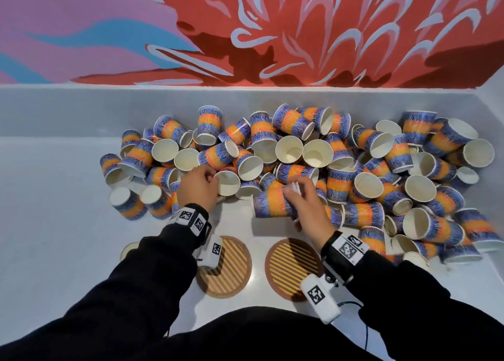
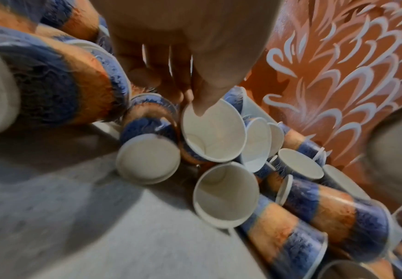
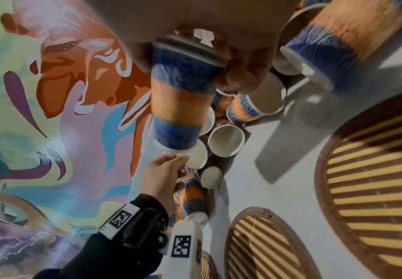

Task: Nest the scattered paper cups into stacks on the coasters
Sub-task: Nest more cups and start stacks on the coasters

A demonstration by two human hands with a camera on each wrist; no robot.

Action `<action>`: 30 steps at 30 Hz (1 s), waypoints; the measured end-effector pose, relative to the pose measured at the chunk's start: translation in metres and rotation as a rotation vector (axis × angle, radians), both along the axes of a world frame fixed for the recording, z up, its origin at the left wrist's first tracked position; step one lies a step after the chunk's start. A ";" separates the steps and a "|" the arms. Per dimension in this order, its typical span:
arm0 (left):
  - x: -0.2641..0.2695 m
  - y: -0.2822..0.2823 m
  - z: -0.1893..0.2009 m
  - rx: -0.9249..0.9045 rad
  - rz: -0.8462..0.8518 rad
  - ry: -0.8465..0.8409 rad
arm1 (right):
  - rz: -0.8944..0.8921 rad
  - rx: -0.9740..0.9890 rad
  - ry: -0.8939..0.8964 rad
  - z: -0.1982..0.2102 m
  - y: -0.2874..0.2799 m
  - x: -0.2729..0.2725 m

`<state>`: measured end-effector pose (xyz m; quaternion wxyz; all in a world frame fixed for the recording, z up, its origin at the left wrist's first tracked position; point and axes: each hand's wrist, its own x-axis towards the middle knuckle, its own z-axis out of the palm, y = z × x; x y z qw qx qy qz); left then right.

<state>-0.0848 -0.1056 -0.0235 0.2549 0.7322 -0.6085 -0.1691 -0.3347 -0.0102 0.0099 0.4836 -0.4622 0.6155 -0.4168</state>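
Note:
Several blue-and-orange paper cups (image 1: 300,153) lie jumbled in a heap on the white table. My left hand (image 1: 214,178) pinches the rim of one open cup (image 1: 227,182) at the heap's near edge. In the left wrist view the thumb (image 2: 202,105) sits inside that cup (image 2: 213,132) and the fingers are outside it. My right hand (image 1: 294,189) grips another cup (image 1: 272,202) by its rim end, holding it sideways just above the table; the right wrist view shows this cup (image 3: 181,98) too. Two round striped coasters (image 1: 229,268) (image 1: 291,265) lie bare in front of me.
A white wall (image 1: 81,110) with a red and pink mural above it backs the table. The rim of a third round object (image 1: 128,249) peeks out by my left sleeve. More cups (image 1: 436,224) spread to the right, near the right coaster. Bare table (image 1: 54,197) lies at the left.

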 end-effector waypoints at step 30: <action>-0.034 0.079 0.029 0.852 -0.069 1.384 | 0.078 -0.159 0.174 0.022 -0.014 -0.006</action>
